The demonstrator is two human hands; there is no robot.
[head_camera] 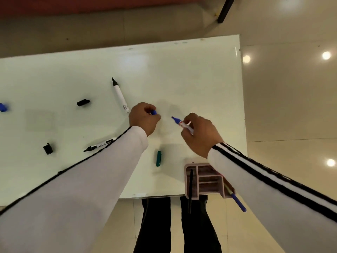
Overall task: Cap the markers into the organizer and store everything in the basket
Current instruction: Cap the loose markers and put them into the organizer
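Observation:
My right hand (199,135) grips an uncapped blue marker (179,122), its tip pointing left toward my left hand. My left hand (144,118) pinches a blue cap (154,112), a short gap from the marker tip. Two uncapped black markers lie on the white table (182,79): one upright-lying white-bodied marker (119,94) and one marker (99,144) partly under my left sleeve. Two black caps (83,102) (48,148) and a green cap (158,158) lie loose. A pink organizer (191,179) at the table's near edge holds a black pen (190,190) and a blue pen (238,202).
Another blue object (3,107) lies at the table's far left edge, cut off by the frame. Glossy beige floor surrounds the table on the right. A dark furniture leg (225,10) stands beyond the far right corner. No basket is in view.

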